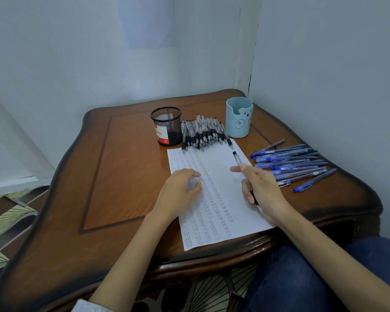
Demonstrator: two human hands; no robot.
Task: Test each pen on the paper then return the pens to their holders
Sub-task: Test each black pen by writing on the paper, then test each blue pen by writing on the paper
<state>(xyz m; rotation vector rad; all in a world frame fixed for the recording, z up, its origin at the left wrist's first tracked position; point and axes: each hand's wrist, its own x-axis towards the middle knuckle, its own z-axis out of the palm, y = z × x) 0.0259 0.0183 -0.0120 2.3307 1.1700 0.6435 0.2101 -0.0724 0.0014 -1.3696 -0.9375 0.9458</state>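
R hand point(260, 190) grips black pen point(237, 159) over paper point(221, 176) at table point(122, 176) near edge; L hand point(178, 192) relaxed, resting on paper, holding nothing.

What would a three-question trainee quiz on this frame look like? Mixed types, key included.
1. True or false: the right hand grips a blue pen.
2. The left hand rests on: A the paper; B the blue pens; C bare wood.
3. Fill in: the black pen pile lies between the mesh holder and the ____ holder.
Key: 1 false, it grips a black pen; 2 A; 3 blue, the blue holder with the bear face.
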